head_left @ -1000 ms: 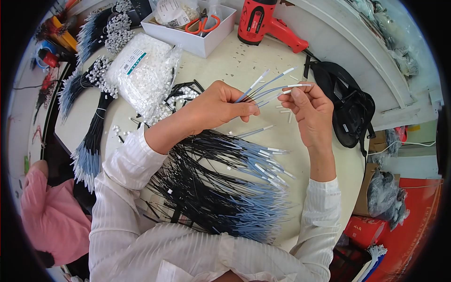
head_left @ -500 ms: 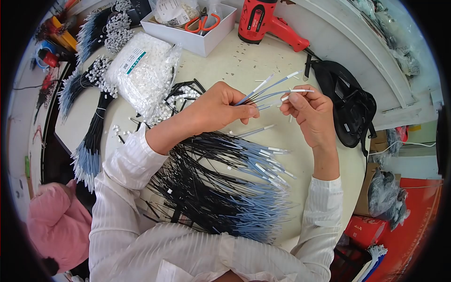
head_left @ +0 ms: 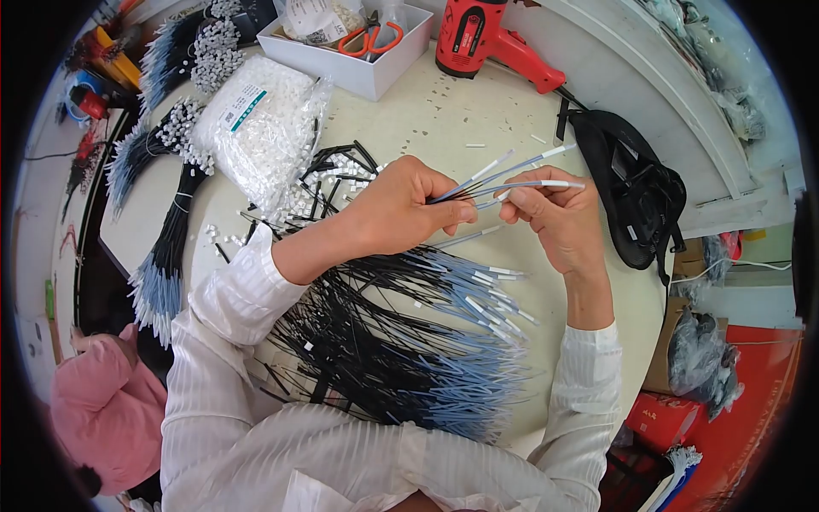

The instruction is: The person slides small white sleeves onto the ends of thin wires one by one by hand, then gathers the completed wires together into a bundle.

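My left hand (head_left: 401, 209) is closed round a few thin black wires with blue sleeves (head_left: 520, 165), which fan out to the right and have white tubes at their ends. Thumb and finger of my right hand (head_left: 559, 213) pinch at the wire ends; a white tube (head_left: 561, 183) on one wire reaches across its fingers. What exactly sits in that pinch is partly hidden. Below both hands lies a wide spread of black wires (head_left: 358, 341) with blue ends, some tipped with white tubes.
A plastic bag of white parts (head_left: 256, 128) lies at left, beside loose white connectors (head_left: 345, 166) and tied wire bundles (head_left: 175, 222). Behind are a white box (head_left: 375, 81) with orange-handled scissors (head_left: 372, 41), a red heat gun (head_left: 465, 38) and a black bag (head_left: 631, 188). A person in pink (head_left: 107, 401) is at lower left.
My right hand has moved slightly left and down, closer to my left hand. The white tube it held now lines up with a blue wire end. My left hand has shifted slightly right and down.
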The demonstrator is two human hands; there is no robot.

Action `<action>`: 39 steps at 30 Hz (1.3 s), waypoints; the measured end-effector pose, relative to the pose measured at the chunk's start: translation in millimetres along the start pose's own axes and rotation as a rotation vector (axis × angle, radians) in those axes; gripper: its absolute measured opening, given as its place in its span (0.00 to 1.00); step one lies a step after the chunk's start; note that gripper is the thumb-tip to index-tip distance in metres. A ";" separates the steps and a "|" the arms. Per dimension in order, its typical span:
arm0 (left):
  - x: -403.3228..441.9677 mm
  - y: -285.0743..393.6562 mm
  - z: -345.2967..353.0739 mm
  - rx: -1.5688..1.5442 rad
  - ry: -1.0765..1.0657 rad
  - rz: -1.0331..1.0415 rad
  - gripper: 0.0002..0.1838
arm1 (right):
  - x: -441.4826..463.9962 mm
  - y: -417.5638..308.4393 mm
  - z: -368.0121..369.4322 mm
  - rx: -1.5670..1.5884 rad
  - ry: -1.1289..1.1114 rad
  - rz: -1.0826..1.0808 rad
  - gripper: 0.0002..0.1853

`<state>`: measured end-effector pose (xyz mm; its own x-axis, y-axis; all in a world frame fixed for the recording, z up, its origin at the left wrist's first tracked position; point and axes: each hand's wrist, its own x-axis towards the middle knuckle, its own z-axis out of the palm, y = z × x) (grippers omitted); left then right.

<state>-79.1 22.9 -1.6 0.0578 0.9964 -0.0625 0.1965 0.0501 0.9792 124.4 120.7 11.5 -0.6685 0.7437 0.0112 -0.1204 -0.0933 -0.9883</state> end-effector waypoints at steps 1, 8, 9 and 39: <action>-0.6 1.0 0.4 0.007 0.001 0.001 0.11 | -0.7 0.7 1.5 -0.004 0.003 -0.002 0.07; -2.3 5.3 -1.8 0.052 -0.050 -0.062 0.09 | -0.8 8.4 3.9 0.014 -0.022 0.015 0.07; -2.3 5.8 -2.0 0.047 -0.052 -0.061 0.09 | -0.9 9.9 4.6 0.018 -0.023 0.021 0.07; 5.7 49.4 -21.4 0.239 0.038 0.235 0.19 | 2.0 -27.7 14.7 0.229 -0.024 -0.186 0.14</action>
<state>-90.0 32.5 50.5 0.0927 0.9809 0.1711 0.4065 -0.1942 0.8928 115.6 115.0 41.1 -0.6359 0.7466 0.1956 -0.4032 -0.1052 -0.9091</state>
